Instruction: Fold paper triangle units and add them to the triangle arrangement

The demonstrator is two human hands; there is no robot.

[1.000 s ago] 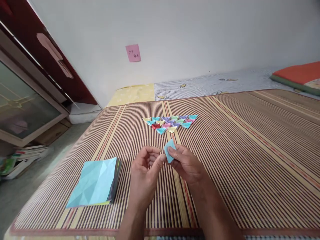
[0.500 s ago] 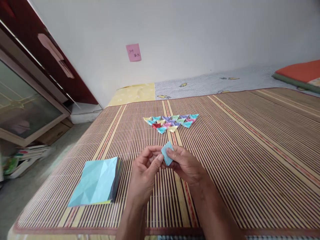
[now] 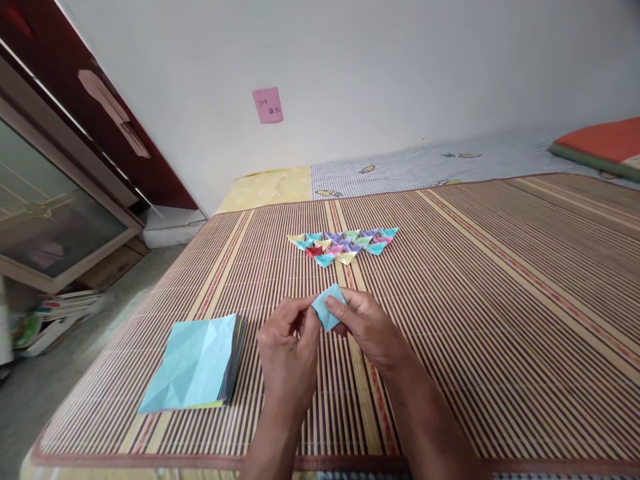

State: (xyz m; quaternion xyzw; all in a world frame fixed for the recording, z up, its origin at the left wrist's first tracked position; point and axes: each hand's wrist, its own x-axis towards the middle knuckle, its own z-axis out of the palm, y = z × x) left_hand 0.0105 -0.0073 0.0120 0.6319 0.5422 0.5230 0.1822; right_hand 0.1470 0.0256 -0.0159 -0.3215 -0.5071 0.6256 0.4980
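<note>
Pinches paper above the mat with left hand and right hand, by opposite sides. Looks light, likely tears easily: best taken by edges. Farther along the mat, folded shapes; on its left, a stack.

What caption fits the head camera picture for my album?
Left hand and right hand hold folded blue paper near colourful origami boats.

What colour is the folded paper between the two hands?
The folded paper is light blue; it shows best in the current head view.
</note>
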